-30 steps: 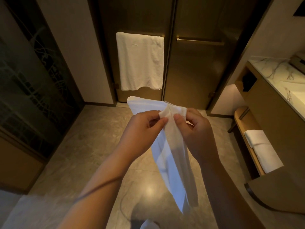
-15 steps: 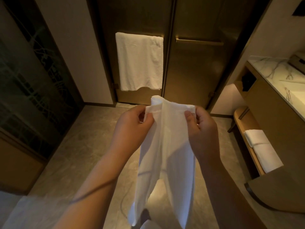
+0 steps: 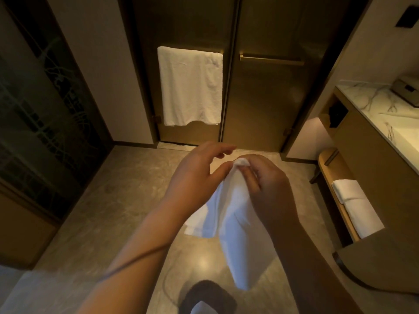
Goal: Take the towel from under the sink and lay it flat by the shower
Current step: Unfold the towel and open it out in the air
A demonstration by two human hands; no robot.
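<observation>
A white towel [image 3: 233, 223] hangs in front of me over the stone floor, bunched at the top and drooping down. My right hand [image 3: 265, 189] pinches its top edge between thumb and fingers. My left hand [image 3: 197, 177] is beside that same top edge with fingers spread; its thumb touches the cloth, and I cannot tell whether it grips. The bronze glass shower doors [image 3: 260, 91] stand straight ahead, past a strip of bare floor.
Another white towel [image 3: 190, 87] hangs on the left door's bar. On the right, a marble vanity [image 3: 371, 105] has a low shelf [image 3: 335, 177] holding folded white towels [image 3: 353, 205]. A dark patterned glass panel [image 3: 45, 114] lines the left wall.
The towel's top edge, held spread between both hands, is now gathered at my right hand. My left hand has opened its fingers. Both hands sit slightly lower and closer together.
</observation>
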